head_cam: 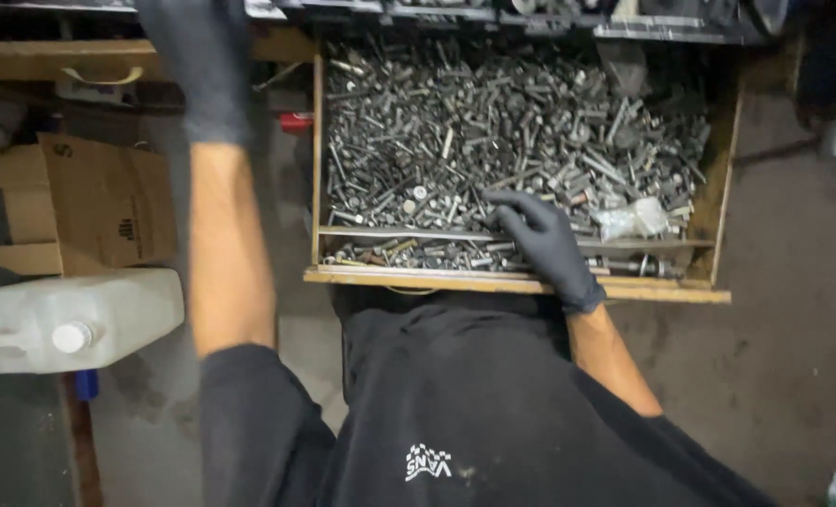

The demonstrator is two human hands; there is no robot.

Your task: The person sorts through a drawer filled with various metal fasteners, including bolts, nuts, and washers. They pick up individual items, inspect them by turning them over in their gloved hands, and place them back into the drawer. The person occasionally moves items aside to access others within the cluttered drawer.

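While the person leans over an open wooden drawer (521,284), the right hand (542,239), in a dark glove, lies on the heap of bolts (493,141), fingers loosely curled and spread, the fingertips (496,201) pressing into the metal near the thin divider (408,231) that runs across the drawer's front. Whether it has pinched any single bolt I cannot tell; the fingers hide what is under them. The left hand (204,66), also gloved, is raised high to the left of the drawer, up by a wooden shelf edge (52,58); its fingers are blurred and cut off by the top of the view, so I cannot tell its grip.

Grey bolts and screws fill the drawer, lying every way with no common direction; a narrow front compartment holds a few more, lying mostly along the divider. A crumpled clear plastic bag (632,220) sits on the heap just right of the right hand. On the floor to the left are a cardboard box (99,202) and a white plastic jug (70,319) lying on its side, cap toward the viewer.
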